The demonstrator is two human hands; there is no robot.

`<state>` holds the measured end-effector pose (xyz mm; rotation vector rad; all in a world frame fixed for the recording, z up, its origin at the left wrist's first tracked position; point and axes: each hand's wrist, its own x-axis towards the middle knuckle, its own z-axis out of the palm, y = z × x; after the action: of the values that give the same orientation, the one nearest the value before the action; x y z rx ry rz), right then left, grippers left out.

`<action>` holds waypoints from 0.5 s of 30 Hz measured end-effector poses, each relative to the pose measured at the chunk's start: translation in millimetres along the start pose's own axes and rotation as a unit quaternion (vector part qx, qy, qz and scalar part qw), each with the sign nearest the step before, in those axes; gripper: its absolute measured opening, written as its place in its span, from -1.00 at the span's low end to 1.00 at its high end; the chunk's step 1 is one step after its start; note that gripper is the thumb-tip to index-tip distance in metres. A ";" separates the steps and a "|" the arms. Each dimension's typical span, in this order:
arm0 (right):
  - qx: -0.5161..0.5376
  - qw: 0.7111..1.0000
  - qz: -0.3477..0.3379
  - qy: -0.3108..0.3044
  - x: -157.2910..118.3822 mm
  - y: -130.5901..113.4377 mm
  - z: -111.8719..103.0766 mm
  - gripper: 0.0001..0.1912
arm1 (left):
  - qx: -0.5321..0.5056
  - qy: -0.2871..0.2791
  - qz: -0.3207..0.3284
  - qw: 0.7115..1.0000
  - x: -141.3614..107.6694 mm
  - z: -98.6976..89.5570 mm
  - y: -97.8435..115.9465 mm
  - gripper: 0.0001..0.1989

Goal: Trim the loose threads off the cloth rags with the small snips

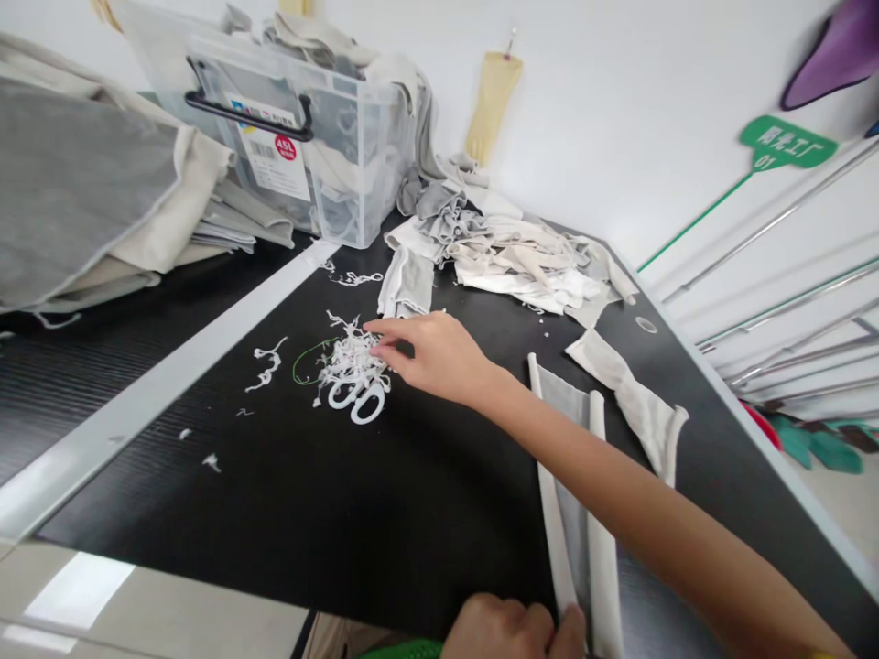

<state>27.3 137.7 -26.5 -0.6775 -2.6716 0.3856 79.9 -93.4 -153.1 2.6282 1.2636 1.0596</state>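
In the head camera's view, the right hand [436, 357] reaches over a pile of white scraps [353, 352] on the black surface [275, 522], its thumb and forefinger slightly apart at the edge of the pile; whether they touch a thread, I cannot tell. White-handled scissors [357, 395] lie at the pile's near side, blades hidden. The left hand [498, 631], partly cut off by the frame, has its fingers closed on the near end of a long grey-and-white cloth [573, 540], which lies under the right forearm. Behind, a clear plastic bin [385, 146] full of fabric bears a white label [271, 165] with a barcode and "45L" in a red circle; its smaller print is unreadable. At right, a green sign [786, 146] reads "阳光工厂 01" in white.
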 end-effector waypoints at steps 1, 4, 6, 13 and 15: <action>-0.001 1.000 0.000 0.017 -10.6 -2.1 -8.2 -0.72 | -0.016 -0.019 -0.003 1.000 1.8 -5.0 -0.6 -0.73; 0.003 0.997 0.011 0.070 -60.7 -10.9 -38.6 -0.76 | -0.067 -0.070 -0.016 0.995 7.7 -21.8 -0.9 -0.61; 0.014 0.993 0.047 0.104 -107.5 -19.5 -59.4 -0.76 | -0.091 -0.107 -0.029 0.990 10.0 -30.7 0.5 -0.53; 0.035 0.931 0.336 0.136 -288.6 -62.6 -97.5 -0.86 | -0.129 -0.162 -0.077 0.975 7.3 -39.4 5.6 -0.51; 0.082 0.897 0.426 0.082 -328.9 -76.4 -92.3 -0.92 | -0.153 -0.193 -0.102 0.964 7.7 -43.6 2.7 -0.50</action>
<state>303.8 -76.1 -6.6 -1.7165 -2.0139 0.7167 59.1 -100.5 -114.5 2.2663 1.1451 0.6119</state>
